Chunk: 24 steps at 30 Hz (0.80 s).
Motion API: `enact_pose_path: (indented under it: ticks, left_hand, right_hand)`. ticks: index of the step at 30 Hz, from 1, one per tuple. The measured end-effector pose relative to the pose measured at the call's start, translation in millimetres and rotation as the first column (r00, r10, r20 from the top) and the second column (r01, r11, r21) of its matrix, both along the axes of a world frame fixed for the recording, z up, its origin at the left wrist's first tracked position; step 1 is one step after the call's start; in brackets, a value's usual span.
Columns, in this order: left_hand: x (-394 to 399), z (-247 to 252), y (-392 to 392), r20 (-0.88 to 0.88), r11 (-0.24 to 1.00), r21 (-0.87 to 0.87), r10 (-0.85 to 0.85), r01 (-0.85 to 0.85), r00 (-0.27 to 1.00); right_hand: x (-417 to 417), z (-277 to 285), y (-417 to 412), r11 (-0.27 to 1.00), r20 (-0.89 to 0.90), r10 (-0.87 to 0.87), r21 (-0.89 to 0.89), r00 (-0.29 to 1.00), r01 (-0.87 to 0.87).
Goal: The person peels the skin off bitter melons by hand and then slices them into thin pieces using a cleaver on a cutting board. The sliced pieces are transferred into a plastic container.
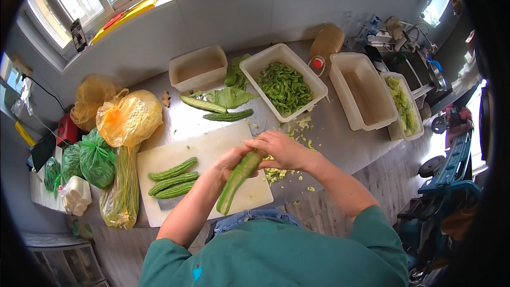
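Observation:
My left hand (232,163) holds a long green gourd piece (236,185) from below, slanting over the cutting board. My right hand (279,149) grips its upper end, and the fingertips there are partly hidden. Beneath lies the white cutting board (223,139). Three ridged, bumpy green gourds (174,182), apparently bitter gourds, rest side by side on its left part. A grey knife blade (169,204) shows partly below them. Behind the board are a hollowed gourd half (203,104) and a ridged green gourd piece (228,115), close to a leafy green (231,96).
A white bin of sliced green gourd (285,87) stands behind my hands, with scraps (279,174) nearby. Other bins (198,69) (363,91) and a chopped-greens bin (403,105) line the steel counter (338,143). Bagged produce (129,117) crowds the left; a jug (327,42) stands behind.

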<state>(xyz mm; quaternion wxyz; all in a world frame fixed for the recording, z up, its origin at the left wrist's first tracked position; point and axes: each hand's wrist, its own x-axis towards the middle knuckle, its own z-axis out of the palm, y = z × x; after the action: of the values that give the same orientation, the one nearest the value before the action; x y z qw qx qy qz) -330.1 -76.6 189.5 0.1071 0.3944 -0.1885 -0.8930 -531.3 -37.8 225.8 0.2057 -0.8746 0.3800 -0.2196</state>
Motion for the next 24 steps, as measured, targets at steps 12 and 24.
enact_pose_path:
  ticks: [12,24]
  left_hand:
    - [-10,-9,7,-0.457,0.521,-0.384,0.61,-0.762,0.648]
    - [-5,12,10,-0.342,0.6,-0.493,0.532,-0.629,0.775]
  right_hand:
    - [67,-13,47,0.359,0.24,-0.77,0.929,0.591,0.091]
    - [67,31,-18,0.862,0.308,-0.423,-0.154,0.852,0.483]
